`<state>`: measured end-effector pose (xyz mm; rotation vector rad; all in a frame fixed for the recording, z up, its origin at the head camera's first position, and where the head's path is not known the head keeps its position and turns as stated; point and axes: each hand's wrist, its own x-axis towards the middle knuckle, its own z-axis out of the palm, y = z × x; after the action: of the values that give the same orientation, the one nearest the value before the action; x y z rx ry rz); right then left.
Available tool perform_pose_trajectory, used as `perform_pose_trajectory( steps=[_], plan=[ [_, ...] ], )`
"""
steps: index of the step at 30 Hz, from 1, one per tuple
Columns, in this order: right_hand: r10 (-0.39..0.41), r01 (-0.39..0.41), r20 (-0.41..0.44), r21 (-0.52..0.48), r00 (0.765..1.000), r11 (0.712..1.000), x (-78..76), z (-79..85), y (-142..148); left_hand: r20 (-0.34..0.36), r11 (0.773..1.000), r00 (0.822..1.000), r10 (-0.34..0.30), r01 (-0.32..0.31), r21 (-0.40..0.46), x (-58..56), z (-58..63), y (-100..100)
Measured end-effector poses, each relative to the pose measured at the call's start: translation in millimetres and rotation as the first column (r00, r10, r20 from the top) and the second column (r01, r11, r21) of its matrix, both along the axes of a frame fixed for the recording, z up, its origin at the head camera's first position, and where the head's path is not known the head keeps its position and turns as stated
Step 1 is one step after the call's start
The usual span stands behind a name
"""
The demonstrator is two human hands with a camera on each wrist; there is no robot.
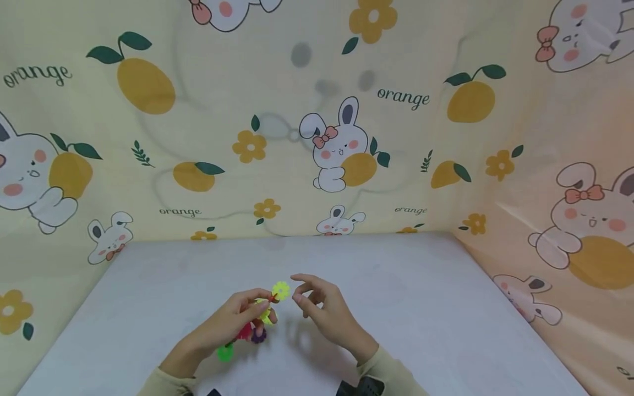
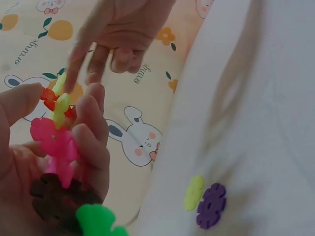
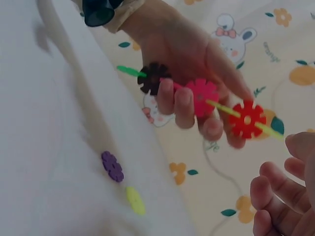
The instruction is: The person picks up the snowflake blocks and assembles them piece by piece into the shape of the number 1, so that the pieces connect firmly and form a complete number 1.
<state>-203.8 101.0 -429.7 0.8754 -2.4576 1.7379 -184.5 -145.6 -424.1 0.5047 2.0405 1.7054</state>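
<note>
My left hand [image 1: 230, 322] holds a chain of slotted flower-shaped plastic discs, its thumb and fingers pinching near the red disc [image 3: 247, 119]. From the far tip, the chain runs through a yellow disc [image 1: 280, 290], the red one, another yellow disc [image 2: 60, 110], pink discs [image 3: 202, 97], a dark disc [image 3: 155, 78] and a green disc [image 1: 225, 352] by the wrist. Fingers partly cover the pink part. Just right of the yellow tip, my right hand [image 1: 327, 313] hovers with fingers loosely bent and nothing in them.
A loose purple disc [image 2: 211, 205] and a loose yellow disc [image 2: 194, 192] lie side by side on the white tabletop [image 1: 421, 308], below the hands. Behind and beside the table hangs a cloth [image 1: 213, 126] printed with rabbits and oranges.
</note>
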Motion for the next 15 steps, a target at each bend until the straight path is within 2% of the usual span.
perform_pose_trajectory(
  steps=[7,15],
  plan=[
    [-0.012,0.013,0.052,-0.007,0.999,1.0,-6.5,-6.7,1,-0.045,0.998,0.998,0.04,-0.043,-0.048,-0.6,8.5,-9],
    [0.076,-0.097,0.153,0.134,0.985,0.986,-15.8,-27.5,-12,-0.058,0.998,0.997,0.056,-0.059,-0.039,-0.9,12.4,-14]
  ],
)
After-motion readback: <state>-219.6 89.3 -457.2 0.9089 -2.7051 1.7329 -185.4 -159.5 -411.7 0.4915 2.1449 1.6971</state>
